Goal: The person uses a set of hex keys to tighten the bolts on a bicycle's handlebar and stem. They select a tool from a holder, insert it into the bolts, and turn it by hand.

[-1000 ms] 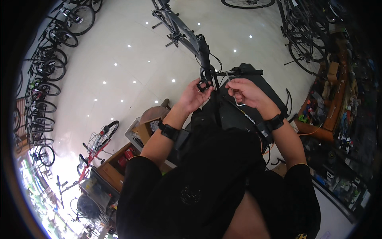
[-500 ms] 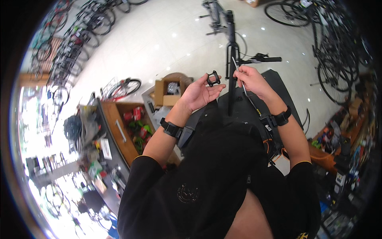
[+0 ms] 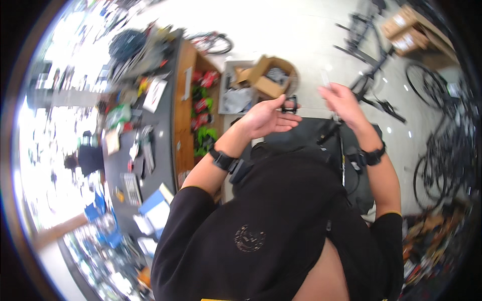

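Observation:
My left hand (image 3: 266, 120), palm turned up, holds a small black square-framed part that looks like a bicycle stem faceplate (image 3: 289, 104) between thumb and fingers. To its right, my right hand (image 3: 346, 104) pinches a thin silver L-shaped hex key (image 3: 325, 78), blurred by motion, its upper end sticking up past the fingers. The two hands are apart, above a dark bench top (image 3: 307, 129). Beyond my right hand stands a dark bicycle frame (image 3: 370, 75) with its handlebar (image 3: 389, 109) slanting to the right; neither hand touches it.
An open cardboard box (image 3: 271, 83) and a grey bin (image 3: 237, 98) stand beyond my left hand. A wooden cabinet (image 3: 185, 100) with colourful goods and a cluttered counter (image 3: 160, 135) lie to the left. Bicycles (image 3: 429, 170) and stacked cartons (image 3: 406, 35) line the right.
My view has swung left, so the bicycle frame now appears farther right and the counter shows more. Both hands still hold their things; they have moved a little farther apart.

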A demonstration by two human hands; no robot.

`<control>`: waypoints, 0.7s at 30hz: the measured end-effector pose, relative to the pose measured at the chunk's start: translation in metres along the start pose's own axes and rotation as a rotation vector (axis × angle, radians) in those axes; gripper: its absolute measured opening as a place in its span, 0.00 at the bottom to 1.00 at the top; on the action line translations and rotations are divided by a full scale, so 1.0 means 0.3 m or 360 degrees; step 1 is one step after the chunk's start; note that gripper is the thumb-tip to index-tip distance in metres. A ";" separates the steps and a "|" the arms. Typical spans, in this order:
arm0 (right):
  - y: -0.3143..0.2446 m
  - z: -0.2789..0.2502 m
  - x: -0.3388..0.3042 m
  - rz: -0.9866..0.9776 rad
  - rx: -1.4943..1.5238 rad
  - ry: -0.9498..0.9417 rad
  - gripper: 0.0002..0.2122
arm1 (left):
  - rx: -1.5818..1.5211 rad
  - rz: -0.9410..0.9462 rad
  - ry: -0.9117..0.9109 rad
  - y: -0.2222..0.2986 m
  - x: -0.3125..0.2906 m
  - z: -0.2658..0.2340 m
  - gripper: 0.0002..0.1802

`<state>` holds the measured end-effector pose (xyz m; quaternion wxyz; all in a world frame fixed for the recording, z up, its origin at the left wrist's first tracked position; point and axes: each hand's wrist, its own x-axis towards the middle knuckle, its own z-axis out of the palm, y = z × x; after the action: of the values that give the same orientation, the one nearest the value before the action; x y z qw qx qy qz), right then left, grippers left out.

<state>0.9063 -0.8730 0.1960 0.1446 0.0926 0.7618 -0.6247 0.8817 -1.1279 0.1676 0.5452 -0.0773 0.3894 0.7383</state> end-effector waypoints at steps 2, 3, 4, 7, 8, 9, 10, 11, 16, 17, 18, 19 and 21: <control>0.044 0.032 0.049 -0.0014 -0.0106 -0.0039 0.12 | -0.0077 0.0113 0.0125 0.010 -0.093 -0.117 0.26; 0.056 0.056 0.066 0.0049 -0.0150 -0.0071 0.12 | -0.0098 0.0196 0.0206 0.006 -0.155 -0.191 0.26; 0.055 0.083 0.082 0.0125 -0.0290 -0.0064 0.12 | -0.0180 0.0288 0.0272 0.009 -0.222 -0.271 0.22; 0.134 0.126 0.152 0.0251 -0.0433 -0.0055 0.11 | -0.0064 0.0495 0.0772 0.010 -0.422 -0.464 0.16; 0.158 0.141 0.177 0.0230 -0.0444 -0.0060 0.12 | -0.0097 0.0563 0.0913 -0.003 -0.488 -0.533 0.13; 0.172 0.158 0.202 0.0258 -0.0428 -0.0053 0.12 | -0.0091 0.0645 0.1034 -0.020 -0.554 -0.625 0.14; 0.177 0.174 0.226 0.0319 -0.0402 -0.0044 0.12 | -0.0094 0.0693 0.1165 -0.033 -0.615 -0.698 0.14; 0.176 0.190 0.241 0.0386 -0.0368 -0.0019 0.12 | -0.0086 0.0729 0.1287 -0.041 -0.670 -0.762 0.14; 0.168 0.285 0.310 0.0399 -0.0324 0.0013 0.12 | 0.0148 0.0703 0.1872 -0.088 -0.880 -1.085 0.12; 0.167 0.297 0.314 0.0428 -0.0321 0.0003 0.12 | 0.0170 0.0652 0.1957 -0.089 -0.907 -1.118 0.12; 0.168 0.306 0.312 0.0459 -0.0317 -0.0007 0.12 | 0.0184 0.0581 0.2040 -0.095 -0.925 -1.146 0.12; 0.166 0.315 0.310 0.0488 -0.0315 -0.0017 0.12 | 0.0261 0.0550 0.2135 -0.106 -0.938 -1.167 0.12; 0.181 0.319 0.307 0.0493 -0.0299 -0.0039 0.12 | 0.0357 0.0572 0.2249 -0.115 -0.951 -1.207 0.12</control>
<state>0.8471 -0.9593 0.0978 0.2564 0.1871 0.7917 -0.5221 0.9115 -1.5756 0.0564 0.0395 -0.4133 0.7276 0.5461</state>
